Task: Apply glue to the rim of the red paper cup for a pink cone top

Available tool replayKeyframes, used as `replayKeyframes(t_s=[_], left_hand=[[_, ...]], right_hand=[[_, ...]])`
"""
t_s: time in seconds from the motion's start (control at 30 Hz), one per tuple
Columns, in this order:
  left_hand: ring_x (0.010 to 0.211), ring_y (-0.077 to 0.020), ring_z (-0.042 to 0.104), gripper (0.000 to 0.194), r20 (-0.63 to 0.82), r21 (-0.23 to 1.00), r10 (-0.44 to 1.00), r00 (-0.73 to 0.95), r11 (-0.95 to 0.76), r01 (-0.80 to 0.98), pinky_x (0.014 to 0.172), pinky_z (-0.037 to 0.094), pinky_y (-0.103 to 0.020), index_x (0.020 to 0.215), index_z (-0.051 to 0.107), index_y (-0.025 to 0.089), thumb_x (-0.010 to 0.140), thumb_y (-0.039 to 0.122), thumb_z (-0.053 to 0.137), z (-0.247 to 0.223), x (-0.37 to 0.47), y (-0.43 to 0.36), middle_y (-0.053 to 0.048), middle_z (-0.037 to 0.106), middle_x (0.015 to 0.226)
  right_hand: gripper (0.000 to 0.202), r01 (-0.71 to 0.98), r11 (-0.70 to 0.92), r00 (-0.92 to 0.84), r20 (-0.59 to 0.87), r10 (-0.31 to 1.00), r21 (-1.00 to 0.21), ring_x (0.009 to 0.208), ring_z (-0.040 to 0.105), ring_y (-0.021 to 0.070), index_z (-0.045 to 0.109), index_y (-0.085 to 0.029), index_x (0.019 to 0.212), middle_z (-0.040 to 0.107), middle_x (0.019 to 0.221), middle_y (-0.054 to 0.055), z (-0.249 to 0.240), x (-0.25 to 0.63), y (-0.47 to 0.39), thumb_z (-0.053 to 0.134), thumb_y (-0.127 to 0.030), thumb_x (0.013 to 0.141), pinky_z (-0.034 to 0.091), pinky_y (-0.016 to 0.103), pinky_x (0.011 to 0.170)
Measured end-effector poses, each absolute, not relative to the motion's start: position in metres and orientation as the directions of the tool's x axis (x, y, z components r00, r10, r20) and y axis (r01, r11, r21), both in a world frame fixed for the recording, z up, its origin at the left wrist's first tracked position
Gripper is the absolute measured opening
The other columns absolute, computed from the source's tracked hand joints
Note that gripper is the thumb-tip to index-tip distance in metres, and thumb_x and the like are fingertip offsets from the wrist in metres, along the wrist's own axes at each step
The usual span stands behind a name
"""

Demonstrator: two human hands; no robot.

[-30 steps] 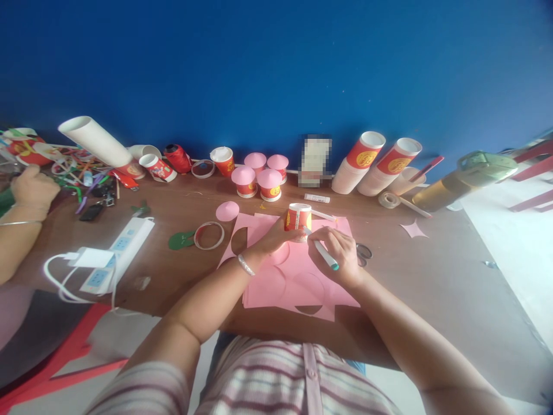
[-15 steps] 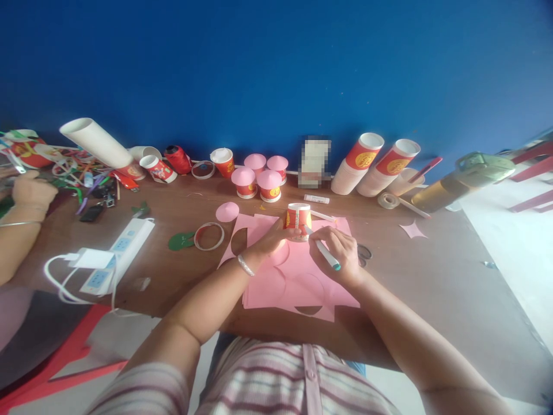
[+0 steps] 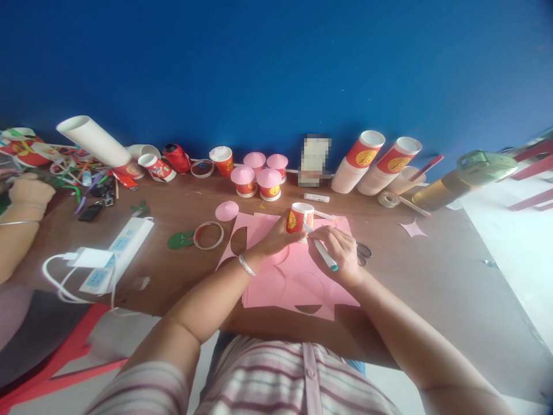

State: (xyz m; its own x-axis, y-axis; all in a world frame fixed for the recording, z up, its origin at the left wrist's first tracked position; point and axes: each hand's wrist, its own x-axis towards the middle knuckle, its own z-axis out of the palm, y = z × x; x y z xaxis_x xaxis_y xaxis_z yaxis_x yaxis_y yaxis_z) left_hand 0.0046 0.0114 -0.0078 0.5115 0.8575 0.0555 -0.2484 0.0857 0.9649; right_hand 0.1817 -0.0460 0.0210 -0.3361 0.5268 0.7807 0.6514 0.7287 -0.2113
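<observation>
While the left hand [image 3: 276, 238] clamps the red paper cup [image 3: 295, 222] beside the right grip, presumably to steady its wall, the right hand [image 3: 340, 251] is closed around the white marker [image 3: 324, 255], its tip slanted toward the cup, and pink sheets [image 3: 264, 290] lie below both grips.

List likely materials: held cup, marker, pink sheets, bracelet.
Cup: probably paper, smooth; thin white rim, printed red side.
Marker: likely smooth hard plastic; even white barrel, teal end.
Pink sheets: paper or thin card, looks matte; flat, with clean curved cutouts.
Bracelet: seemingly metal, textured; silvery glints. Plated or solid, can't tell.
</observation>
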Motion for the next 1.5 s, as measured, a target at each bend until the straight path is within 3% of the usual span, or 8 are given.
replayKeyframes(t_s=[0.33,0.53,0.87,1.07,1.5], left_hand=[[0.100,-0.0236,0.060,0.061,0.056,0.968,0.861,0.506,0.077,-0.239,0.080,0.049,-0.035,0.111,0.055,0.018,0.070,0.049,0.088,-0.012,0.007,0.013,-0.009,0.063,0.107],[0.095,-0.0203,0.060,0.064,0.079,0.952,0.850,0.521,0.091,-0.292,0.078,0.048,-0.031,0.112,0.053,0.018,0.070,0.051,0.088,-0.017,0.008,0.014,-0.008,0.062,0.105],[0.091,-0.0174,0.056,0.052,0.019,0.977,0.872,0.490,0.087,-0.194,0.080,0.047,-0.031,0.109,0.055,0.019,0.076,0.047,0.084,-0.009,0.003,0.012,-0.004,0.060,0.099],[0.096,-0.0176,0.056,0.049,0.023,0.968,0.876,0.481,0.101,-0.231,0.085,0.046,-0.031,0.110,0.054,0.019,0.078,0.043,0.082,-0.009,0.003,0.013,-0.004,0.059,0.103],[0.090,-0.0138,0.054,0.038,0.010,0.948,0.875,0.484,0.145,-0.282,0.079,0.046,-0.028,0.104,0.055,0.019,0.080,0.034,0.080,-0.003,0.002,0.010,-0.002,0.056,0.098]], right_hand=[[0.023,0.644,0.731,-0.344,0.767,0.541,-0.226,0.073,0.065,0.0173,0.058,-0.019,0.107,0.068,0.084,0.005,0.022,0.183,-0.045,0.062,-0.005,0.089,0.054,0.029,0.066],[0.025,0.647,0.730,-0.356,0.760,0.544,-0.219,0.074,0.067,0.0173,0.058,-0.019,0.110,0.070,0.087,0.005,0.023,0.182,-0.044,0.060,-0.004,0.090,0.054,0.029,0.067],[0.020,0.661,0.723,-0.373,0.749,0.547,-0.199,0.070,0.065,0.0162,0.057,-0.020,0.104,0.068,0.082,0.003,0.024,0.182,-0.045,0.058,-0.006,0.090,0.052,0.029,0.065],[0.019,0.657,0.724,-0.364,0.753,0.548,-0.210,0.068,0.062,0.0155,0.056,-0.020,0.100,0.067,0.080,0.002,0.024,0.180,-0.045,0.059,-0.005,0.089,0.049,0.028,0.063],[0.018,0.669,0.710,-0.360,0.741,0.568,-0.219,0.067,0.060,0.0142,0.056,-0.021,0.099,0.065,0.078,0.001,0.021,0.182,-0.045,0.057,-0.006,0.089,0.047,0.027,0.062]])
